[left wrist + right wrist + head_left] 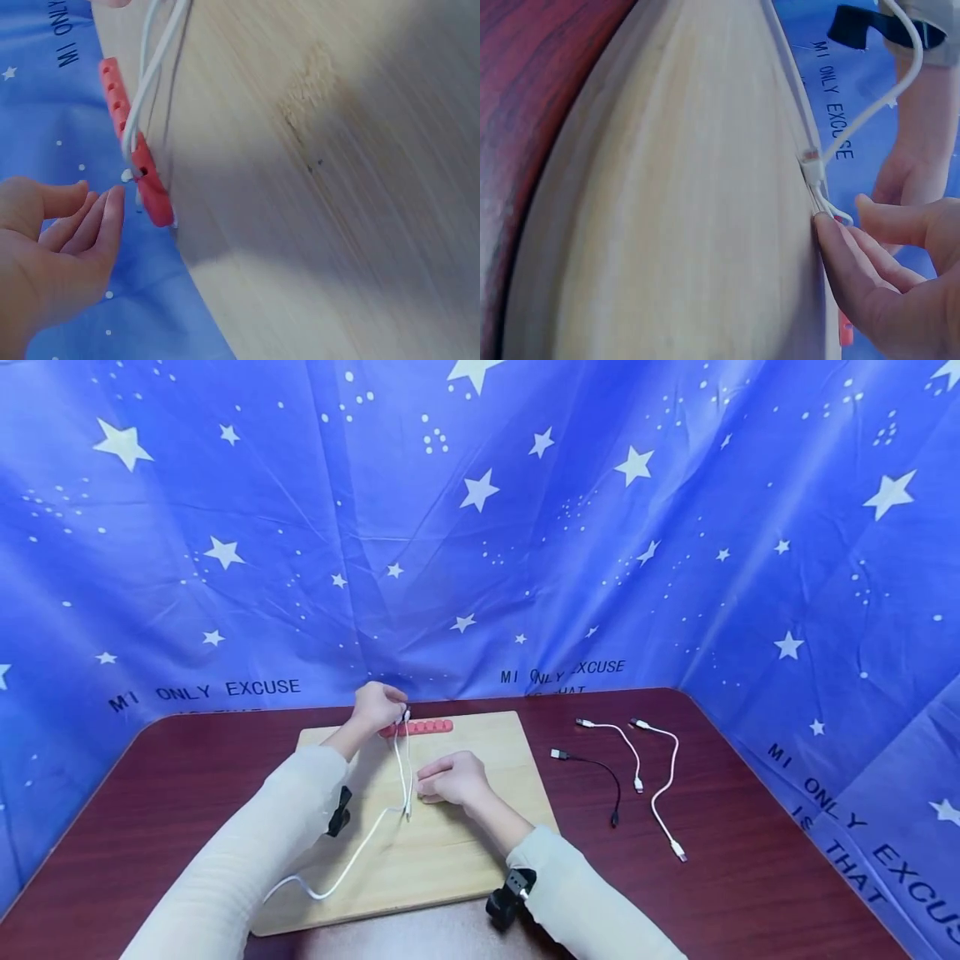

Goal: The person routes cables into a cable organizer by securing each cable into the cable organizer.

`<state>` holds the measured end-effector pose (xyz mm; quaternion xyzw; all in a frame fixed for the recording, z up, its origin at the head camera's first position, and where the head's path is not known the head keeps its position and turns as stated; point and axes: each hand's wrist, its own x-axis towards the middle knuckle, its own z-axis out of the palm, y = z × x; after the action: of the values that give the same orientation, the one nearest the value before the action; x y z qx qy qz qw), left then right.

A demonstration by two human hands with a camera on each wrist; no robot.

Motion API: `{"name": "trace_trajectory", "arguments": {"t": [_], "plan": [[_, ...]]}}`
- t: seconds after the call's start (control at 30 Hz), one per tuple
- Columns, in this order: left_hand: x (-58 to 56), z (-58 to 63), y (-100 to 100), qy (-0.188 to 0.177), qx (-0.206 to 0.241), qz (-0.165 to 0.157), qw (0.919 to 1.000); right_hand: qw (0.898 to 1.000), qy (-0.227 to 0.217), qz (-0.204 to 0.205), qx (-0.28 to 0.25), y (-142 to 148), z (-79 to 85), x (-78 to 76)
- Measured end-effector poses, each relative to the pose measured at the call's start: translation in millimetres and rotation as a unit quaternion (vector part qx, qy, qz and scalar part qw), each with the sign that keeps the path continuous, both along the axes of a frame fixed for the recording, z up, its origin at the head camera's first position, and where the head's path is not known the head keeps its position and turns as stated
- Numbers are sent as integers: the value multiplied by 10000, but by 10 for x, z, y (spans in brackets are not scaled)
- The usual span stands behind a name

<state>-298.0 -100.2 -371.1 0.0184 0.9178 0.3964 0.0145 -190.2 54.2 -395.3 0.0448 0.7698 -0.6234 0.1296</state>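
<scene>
A red cable holder strip [431, 727] with a row of slots lies along the far edge of the wooden board [465, 852]. A white USB cable [352, 864] runs up the board and loops at the strip's left end, seated at a slot there in the left wrist view. Its plug [812, 171] hangs over the board. My left hand [67, 247] is beside that slot, thumb and fingers apart, with nothing visible between them. Near the cable's lower plug, my right hand [456, 779] has its thumb and fingers spread around the white strands [832, 212]; no grip shows.
On the dark red table [720, 777], right of the board, lie a short black cable [600, 766], a short white cable [622, 735] and a longer white cable [670, 768]. A blue star-printed curtain [480, 568] stands behind. Black wrist cameras [510, 897] sit on both forearms.
</scene>
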Motion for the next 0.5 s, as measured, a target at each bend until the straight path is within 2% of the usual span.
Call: {"name": "trace_trajectory", "arguments": {"t": [0.2,0.3,0.4,0.5], "plan": [[87,39,-70,-378,282,158,9988,9989,-53,403,-232,167,2,-9],[148,44,-70,-599,793,165,9949,9978,-124,536,-367,272,27,-23],[213,57,-52,-962,1546,117,9832,9962,-255,654,-513,390,74,-29],[268,88,-27,-1234,1966,-7,9727,9948,-352,740,-604,526,119,-26]]}}
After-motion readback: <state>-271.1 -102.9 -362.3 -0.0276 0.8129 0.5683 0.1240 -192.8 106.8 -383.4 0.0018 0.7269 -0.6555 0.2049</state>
